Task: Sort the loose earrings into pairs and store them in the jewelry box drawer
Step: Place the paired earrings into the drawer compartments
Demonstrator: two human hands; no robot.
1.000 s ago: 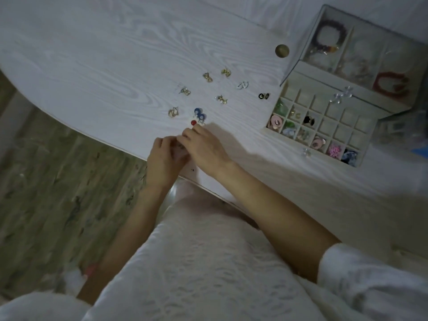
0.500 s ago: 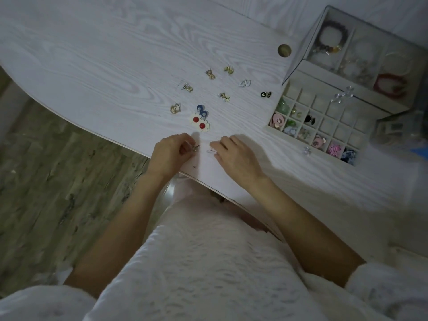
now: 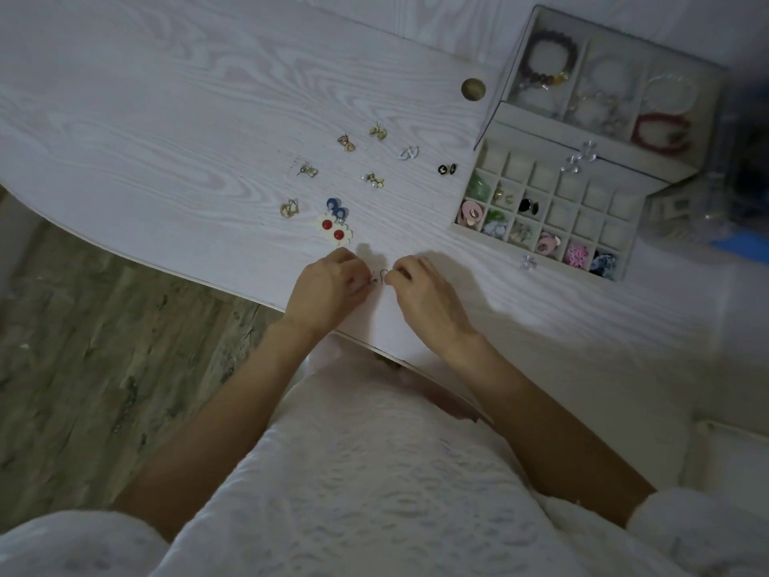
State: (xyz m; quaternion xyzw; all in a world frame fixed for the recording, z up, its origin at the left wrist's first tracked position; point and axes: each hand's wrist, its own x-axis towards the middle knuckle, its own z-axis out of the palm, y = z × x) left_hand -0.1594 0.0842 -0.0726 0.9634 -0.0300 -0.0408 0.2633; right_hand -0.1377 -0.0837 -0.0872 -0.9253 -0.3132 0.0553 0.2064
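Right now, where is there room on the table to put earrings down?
The table is bare left of the loose earrings, and also between the right hand and the open drawer. It is crowded in the middle, where earrings lie scattered from the red and white pair to the small black pair.

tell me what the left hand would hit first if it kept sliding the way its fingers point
Probably the right hand: the left hand points across at it, with only small wire earring hooks pinched in the narrow gap between them. Height over the table is hard to judge.
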